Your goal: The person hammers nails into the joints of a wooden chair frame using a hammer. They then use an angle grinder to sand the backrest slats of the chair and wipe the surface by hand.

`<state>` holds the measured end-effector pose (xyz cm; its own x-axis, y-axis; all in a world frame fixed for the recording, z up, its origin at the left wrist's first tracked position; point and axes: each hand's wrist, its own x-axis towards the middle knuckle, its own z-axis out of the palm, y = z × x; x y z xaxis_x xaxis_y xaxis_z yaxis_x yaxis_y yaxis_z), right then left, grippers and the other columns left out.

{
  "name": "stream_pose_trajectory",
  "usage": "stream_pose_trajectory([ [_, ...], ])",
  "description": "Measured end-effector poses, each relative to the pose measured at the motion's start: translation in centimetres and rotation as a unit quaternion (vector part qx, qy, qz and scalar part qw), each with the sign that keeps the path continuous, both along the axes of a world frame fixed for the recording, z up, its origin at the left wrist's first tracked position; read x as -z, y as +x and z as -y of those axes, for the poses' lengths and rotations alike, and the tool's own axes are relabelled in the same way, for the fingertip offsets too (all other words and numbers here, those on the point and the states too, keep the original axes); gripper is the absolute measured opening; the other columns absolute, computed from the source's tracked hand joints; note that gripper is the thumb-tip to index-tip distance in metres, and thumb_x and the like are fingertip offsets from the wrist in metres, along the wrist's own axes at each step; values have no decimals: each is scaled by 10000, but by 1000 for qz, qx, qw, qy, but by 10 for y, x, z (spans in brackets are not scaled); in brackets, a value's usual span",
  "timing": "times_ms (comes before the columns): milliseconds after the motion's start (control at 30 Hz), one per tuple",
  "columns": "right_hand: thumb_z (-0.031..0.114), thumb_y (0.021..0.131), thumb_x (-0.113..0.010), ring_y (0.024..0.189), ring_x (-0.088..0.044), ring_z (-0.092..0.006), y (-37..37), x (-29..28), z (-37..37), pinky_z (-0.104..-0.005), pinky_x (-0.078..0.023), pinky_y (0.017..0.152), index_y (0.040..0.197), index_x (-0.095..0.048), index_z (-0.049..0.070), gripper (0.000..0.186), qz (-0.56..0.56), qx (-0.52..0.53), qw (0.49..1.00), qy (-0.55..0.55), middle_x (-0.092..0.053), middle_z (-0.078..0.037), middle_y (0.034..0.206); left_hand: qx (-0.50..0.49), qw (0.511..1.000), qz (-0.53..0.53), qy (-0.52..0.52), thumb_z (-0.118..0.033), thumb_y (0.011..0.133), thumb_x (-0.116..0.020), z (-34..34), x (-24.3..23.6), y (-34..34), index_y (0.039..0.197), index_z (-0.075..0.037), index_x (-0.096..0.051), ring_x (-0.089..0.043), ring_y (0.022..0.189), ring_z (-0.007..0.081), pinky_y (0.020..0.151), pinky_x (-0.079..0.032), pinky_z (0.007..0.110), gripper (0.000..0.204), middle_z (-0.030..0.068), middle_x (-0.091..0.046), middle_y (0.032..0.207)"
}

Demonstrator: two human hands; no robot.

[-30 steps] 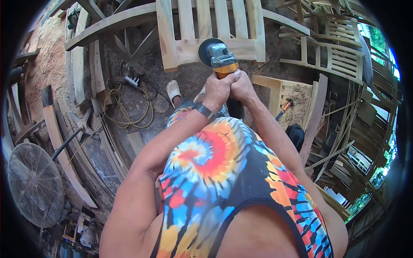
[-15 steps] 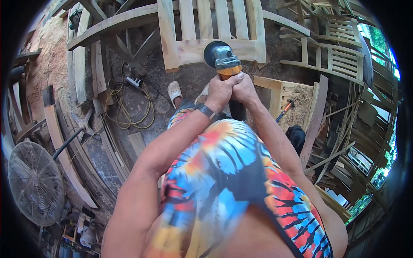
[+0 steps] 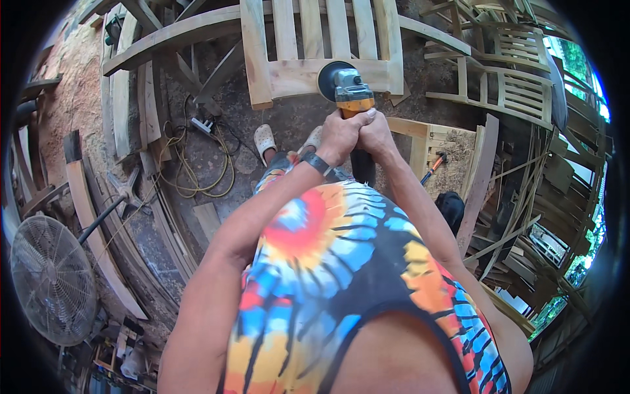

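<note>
Angle grinder (image 3: 354, 95) clamped in left hand (image 3: 338, 136) and right hand (image 3: 377, 135), hammer (image 3: 438, 161) on shavings-strewn wooden panel (image 3: 419, 152)

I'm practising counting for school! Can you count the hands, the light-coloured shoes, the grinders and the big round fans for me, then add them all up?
Hands, left hand and right hand: 2
Light-coloured shoes: 2
Grinder: 1
Big round fan: 1
Total: 6

Greenish daylight (image 3: 572, 71) shows beyond slatted wooden furniture (image 3: 503, 90) right of the dark floor (image 3: 244, 189)
</note>
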<state>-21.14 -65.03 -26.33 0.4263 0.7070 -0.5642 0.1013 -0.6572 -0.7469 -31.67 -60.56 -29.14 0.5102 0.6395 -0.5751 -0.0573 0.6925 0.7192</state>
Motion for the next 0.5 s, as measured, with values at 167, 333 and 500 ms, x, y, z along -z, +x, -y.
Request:
stream_pose_trajectory([
  [167,100,735,-752,750,-645,-126,-6,2,-8,-333,-545,662,995,-709,-15,287,12,-29,999,-11,-722,-76,843,-17,999,-25,-13,-318,858,-802,-4,-11,-12,1135,-4,-727,-691,911,151,817,-536,312,425,98,-746,1032],
  [333,119,742,-756,758,-647,-123,-6,-7,-8,-335,-547,676,988,-715,-18,285,-23,11,1000,0,-723,-85,838,-45,999,-12,6,-340,834,-814,-3,-10,-2,1108,4,-734,-713,884,176,793,-552,329,447,113,-757,1002],
  [500,107,728,-776,746,-665,-141,-9,10,-12,-345,-557,655,987,-714,-13,292,0,-41,999,-4,-722,-71,839,-23,999,-43,-26,-304,873,-803,-8,-15,-16,1178,2,-708,-675,903,133,814,-528,300,442,77,-729,1057],
])
